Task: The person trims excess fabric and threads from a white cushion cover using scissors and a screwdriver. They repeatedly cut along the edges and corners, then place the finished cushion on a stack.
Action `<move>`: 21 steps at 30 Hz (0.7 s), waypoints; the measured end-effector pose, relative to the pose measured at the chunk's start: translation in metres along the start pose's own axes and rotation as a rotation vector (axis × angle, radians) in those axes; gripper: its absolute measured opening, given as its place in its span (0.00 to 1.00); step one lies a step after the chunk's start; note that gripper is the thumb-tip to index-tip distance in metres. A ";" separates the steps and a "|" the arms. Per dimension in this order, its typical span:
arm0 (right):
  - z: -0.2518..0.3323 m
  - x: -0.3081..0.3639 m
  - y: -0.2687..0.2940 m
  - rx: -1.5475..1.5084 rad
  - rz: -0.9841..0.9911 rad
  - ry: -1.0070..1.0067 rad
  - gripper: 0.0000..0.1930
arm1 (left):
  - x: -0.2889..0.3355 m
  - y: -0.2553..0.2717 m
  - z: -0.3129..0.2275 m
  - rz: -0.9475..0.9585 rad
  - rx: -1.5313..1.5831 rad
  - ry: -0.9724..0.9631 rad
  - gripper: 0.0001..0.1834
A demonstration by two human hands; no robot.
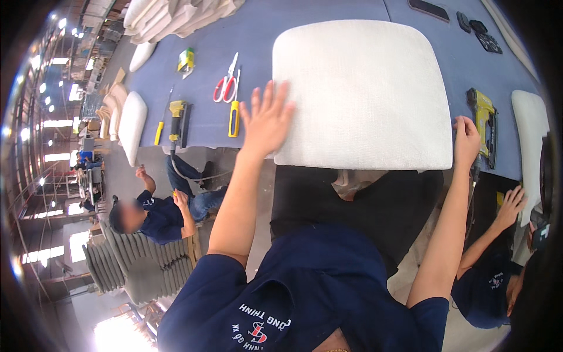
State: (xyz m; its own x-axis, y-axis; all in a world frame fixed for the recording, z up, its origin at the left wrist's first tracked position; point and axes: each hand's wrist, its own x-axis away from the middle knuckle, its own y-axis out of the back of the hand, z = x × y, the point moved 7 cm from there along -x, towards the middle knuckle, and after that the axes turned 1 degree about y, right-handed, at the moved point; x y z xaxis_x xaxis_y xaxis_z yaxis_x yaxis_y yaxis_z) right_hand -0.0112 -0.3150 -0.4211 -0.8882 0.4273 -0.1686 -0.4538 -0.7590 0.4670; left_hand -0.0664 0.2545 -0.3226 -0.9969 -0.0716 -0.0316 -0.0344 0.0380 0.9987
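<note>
A white fabric-covered seat pad (360, 97) lies on the blue-grey table, its near edge reaching over my lap. My left hand (267, 120) rests at the pad's left edge, fingers spread, the fingertips on or against its side. At the right edge is my right hand (466, 144), its fingers curled together close beside the pad; whatever they hold, if anything, is hidden. Just beyond that hand lies a yellow and black staple gun (484, 120). Left of my left hand are a yellow-handled screwdriver (234, 120) and red-handled scissors (225, 88).
Another staple gun (176, 120) with a hose and a thin yellow-handled tool (159, 132) lie further left, near a small yellow-green box (186, 60). Stacked pale covers (176, 20) fill the far left. Co-workers sit on both sides, a person (158, 211) left and another person's hand (512, 205) right.
</note>
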 end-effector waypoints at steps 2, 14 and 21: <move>0.007 0.002 -0.001 0.037 0.011 -0.019 0.16 | -0.004 0.002 0.060 -0.101 -0.005 0.166 0.36; 0.035 0.068 0.044 -0.423 -0.187 -0.100 0.11 | 0.025 0.020 0.082 -0.123 1.250 0.333 0.17; 0.146 0.236 0.017 -0.689 0.489 0.054 0.37 | 0.102 0.068 -0.227 0.447 0.799 -0.666 0.19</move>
State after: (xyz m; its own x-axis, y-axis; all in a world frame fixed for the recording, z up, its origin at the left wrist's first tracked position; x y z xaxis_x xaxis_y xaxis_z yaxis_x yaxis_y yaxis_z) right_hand -0.2187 -0.1553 -0.3259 -0.9902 -0.0381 -0.1345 0.0561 -0.9896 -0.1326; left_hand -0.1540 0.0240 -0.2488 -0.7617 0.6443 0.0680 0.5378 0.5702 0.6210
